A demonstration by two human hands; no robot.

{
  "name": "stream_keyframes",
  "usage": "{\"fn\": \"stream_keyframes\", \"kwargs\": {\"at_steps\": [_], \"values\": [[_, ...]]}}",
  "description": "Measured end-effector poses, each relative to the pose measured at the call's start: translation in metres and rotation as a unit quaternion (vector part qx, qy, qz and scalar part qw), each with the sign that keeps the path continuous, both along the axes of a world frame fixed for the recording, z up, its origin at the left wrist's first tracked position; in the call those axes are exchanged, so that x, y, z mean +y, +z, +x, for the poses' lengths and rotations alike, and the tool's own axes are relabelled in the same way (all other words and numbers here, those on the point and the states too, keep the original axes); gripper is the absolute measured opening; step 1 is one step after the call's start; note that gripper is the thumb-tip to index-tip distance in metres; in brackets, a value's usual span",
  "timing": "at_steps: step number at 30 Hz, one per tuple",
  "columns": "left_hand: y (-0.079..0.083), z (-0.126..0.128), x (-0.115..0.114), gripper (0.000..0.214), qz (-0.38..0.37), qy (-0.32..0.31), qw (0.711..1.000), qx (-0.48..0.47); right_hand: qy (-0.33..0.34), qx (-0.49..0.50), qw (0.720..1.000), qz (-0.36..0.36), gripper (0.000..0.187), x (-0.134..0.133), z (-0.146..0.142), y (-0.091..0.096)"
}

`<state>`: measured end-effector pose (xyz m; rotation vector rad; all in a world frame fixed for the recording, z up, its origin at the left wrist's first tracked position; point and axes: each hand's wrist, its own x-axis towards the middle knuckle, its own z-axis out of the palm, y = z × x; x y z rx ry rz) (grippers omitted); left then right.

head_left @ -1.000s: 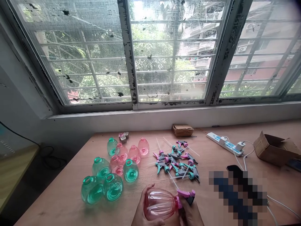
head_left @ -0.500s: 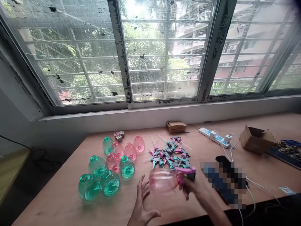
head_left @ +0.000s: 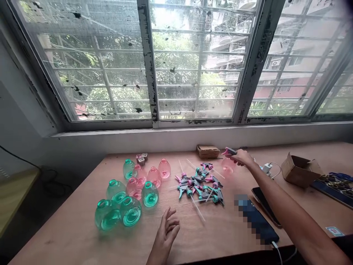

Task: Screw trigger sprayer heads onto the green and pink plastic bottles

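At the back right of the table, my right hand (head_left: pixel 242 157) grips a pink spray bottle (head_left: pixel 227 166) by its pink and grey trigger head. The bottle stands upright, at or close to the tabletop. My left hand (head_left: pixel 167 233) hovers over the front middle with its fingers loosely curled and apart, holding nothing. Between the hands lies a pile of loose trigger spray heads (head_left: pixel 199 182), pink, teal and grey, with clear tubes. To the left stand several open green bottles (head_left: pixel 131 212) and several open pink bottles (head_left: pixel 164 170).
A power strip (head_left: pixel 266 168) with plugs and an open cardboard box (head_left: pixel 299 171) are at the right. Phones (head_left: pixel 259 221) with cables lie at the front right. A flat brown box (head_left: pixel 208 151) and small cubes (head_left: pixel 141 158) sit by the wall.
My right hand has carried the pink spray bottle from the front middle to the back right and turned it upright. My left hand has relaxed and drawn its fingers in.
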<state>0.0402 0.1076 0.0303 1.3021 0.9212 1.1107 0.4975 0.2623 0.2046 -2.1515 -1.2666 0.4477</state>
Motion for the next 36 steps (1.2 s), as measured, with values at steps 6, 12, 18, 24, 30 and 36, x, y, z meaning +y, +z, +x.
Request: {"fn": "stream_keyframes", "kwargs": {"at_steps": [6, 12, 18, 24, 30, 36], "values": [[0.011, -0.003, 0.001, 0.055, -0.042, 0.005, 0.998, -0.036, -0.018, 0.0, 1.0, -0.025, 0.043, 0.012, 0.004, -0.025], [0.018, -0.001, 0.001, 0.055, -0.062, 0.005, 0.997, -0.052, -0.053, -0.009, 0.996, 0.072, 0.071, -0.026, 0.002, -0.036], [0.023, 0.0, 0.004, 0.059, -0.077, 0.004, 0.995, -0.057, -0.021, 0.005, 0.983, 0.185, 0.051, -0.125, -0.098, -0.114], [0.029, 0.001, 0.0, 0.05, -0.072, 0.008, 0.997, -0.028, 0.022, -0.046, 0.971, 0.234, 0.057, -0.191, -0.135, -0.202], [0.03, 0.004, -0.004, 0.041, -0.004, 0.055, 0.996, 0.072, -0.016, -0.136, 0.975, 0.176, 0.081, -0.213, -0.124, -0.239], [0.055, -0.009, -0.02, 0.036, 0.14, 0.162, 0.954, 0.209, -0.022, -0.149, 0.97, 0.19, 0.082, -0.207, -0.103, -0.242]]}}
